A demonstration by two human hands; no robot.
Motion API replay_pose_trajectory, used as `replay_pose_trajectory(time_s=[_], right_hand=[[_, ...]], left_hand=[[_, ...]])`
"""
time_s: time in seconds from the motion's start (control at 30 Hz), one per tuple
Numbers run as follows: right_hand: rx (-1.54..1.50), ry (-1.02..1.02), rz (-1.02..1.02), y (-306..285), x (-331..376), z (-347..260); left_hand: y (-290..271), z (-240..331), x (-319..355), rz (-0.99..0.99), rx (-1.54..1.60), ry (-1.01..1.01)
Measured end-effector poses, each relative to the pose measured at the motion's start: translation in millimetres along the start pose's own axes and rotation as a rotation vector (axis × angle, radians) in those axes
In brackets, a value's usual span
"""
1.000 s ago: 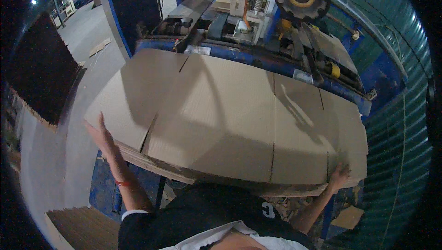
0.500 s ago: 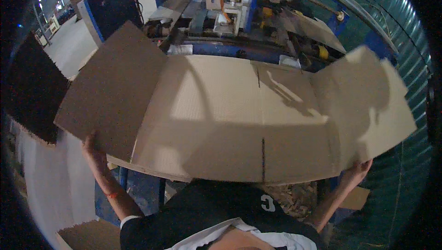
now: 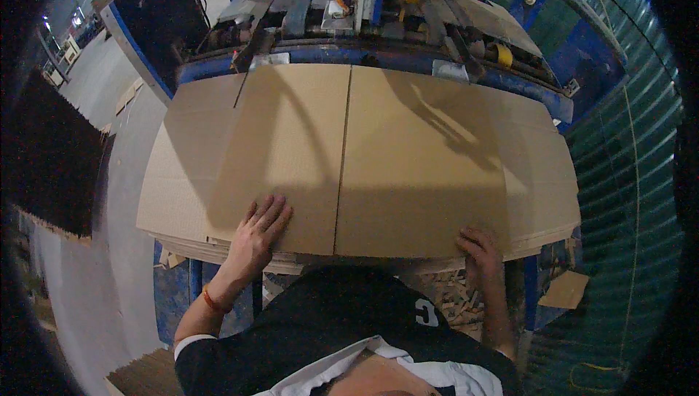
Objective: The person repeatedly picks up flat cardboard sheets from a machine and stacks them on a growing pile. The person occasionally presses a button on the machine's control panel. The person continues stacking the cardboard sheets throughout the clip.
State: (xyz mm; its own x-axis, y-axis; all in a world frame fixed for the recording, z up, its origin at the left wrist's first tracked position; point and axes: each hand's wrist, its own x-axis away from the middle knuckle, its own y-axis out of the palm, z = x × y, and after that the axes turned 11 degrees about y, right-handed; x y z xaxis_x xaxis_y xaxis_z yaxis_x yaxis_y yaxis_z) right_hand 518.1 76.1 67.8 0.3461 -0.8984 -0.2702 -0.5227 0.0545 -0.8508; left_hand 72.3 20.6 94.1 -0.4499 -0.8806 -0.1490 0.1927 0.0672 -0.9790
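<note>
A folded cardboard sheet (image 3: 415, 177) lies flat on a stack of larger cardboard blanks (image 3: 175, 185) in front of me, a dark seam running across its middle from near to far. My left hand (image 3: 263, 228) rests on the sheet's near left part with its fingers stretched out. At the near right corner, my right hand (image 3: 480, 250) touches the edge, its fingers spread over the top and the thumb side hard to see. The sheet's far edge lies close to the machine's front bar.
Beyond the stack stands a blue machine (image 3: 378, 53) with belts and rollers. A dark stack of cardboard (image 3: 54, 152) is at the left. Cardboard scraps (image 3: 455, 301) lie below the stack near me. A green corrugated wall (image 3: 633, 236) runs along the right.
The two raised side panels have been folded inward and now lie flat, meeting at the middle seam. Both my hands have moved inward from the outer panels onto the folded sheet.
</note>
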Motion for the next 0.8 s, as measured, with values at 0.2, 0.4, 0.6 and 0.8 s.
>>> replay_pose_trajectory(time_s=[0.2, 0.4, 0.6, 0.8], right_hand=[[0.099, -0.09, -0.136, -4.2, -46.6, 16.5], [0.301, -0.047, -0.205, -7.1, -132.8, 21.7], [0.159, 0.071, -0.194, 21.8, -226.2, 37.8], [0.325, 0.201, -0.042, 33.2, -236.5, 30.1]], left_hand=[[6.8, -20.0, -8.9, 0.098, -0.012, 0.006], [12.1, -61.1, -53.9, 0.269, -0.056, 0.019], [23.6, -142.5, -147.3, 0.345, -0.151, 0.01], [22.9, -169.3, -175.7, 0.488, -0.342, -0.313]])
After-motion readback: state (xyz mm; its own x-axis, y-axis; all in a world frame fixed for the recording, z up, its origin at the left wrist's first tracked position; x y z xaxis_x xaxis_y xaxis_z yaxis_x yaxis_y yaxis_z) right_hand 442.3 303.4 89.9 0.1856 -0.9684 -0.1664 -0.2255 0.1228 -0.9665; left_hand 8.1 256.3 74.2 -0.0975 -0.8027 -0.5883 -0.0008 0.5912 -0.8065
